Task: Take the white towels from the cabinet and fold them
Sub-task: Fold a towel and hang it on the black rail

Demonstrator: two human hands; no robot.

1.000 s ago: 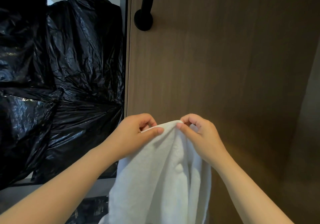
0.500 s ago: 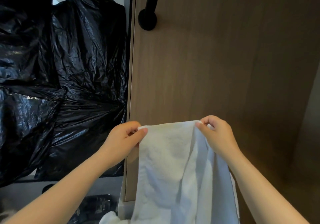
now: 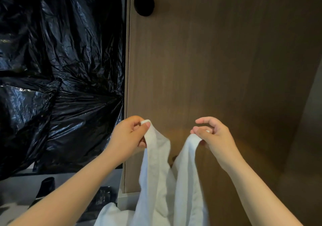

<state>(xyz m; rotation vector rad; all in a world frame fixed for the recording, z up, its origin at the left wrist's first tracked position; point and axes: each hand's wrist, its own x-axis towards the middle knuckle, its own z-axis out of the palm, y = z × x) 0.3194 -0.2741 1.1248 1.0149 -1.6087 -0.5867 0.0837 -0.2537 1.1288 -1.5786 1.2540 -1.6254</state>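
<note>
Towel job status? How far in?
Done: one white towel is out, hanging in front of the cabinet door. In hand: left hand and right hand each pinch its top edge, the cloth sagging between them. Left: no finished fold shows; the white cloth at the bottom edge may be another towel.

Hands: two, a bare left hand (image 3: 129, 138) and a bare right hand (image 3: 212, 135).
Towels: one soft white terry-cloth towel (image 3: 156, 182) for certain; a white cloth fold (image 3: 108, 215) at the bottom edge could be the same towel or a second one.
Bags: at least two crinkled black plastic bags, one (image 3: 69, 33) above another (image 3: 52, 121); the exact number is unclear.
Doors: one brown wood-grain cabinet door (image 3: 217, 68).
Handles: one rounded black door handle (image 3: 143, 2).
Small dark items on the grey shelf (image 3: 15, 189): two, a tapered black piece (image 3: 46, 185) and a flat black packet (image 3: 104, 196).
</note>
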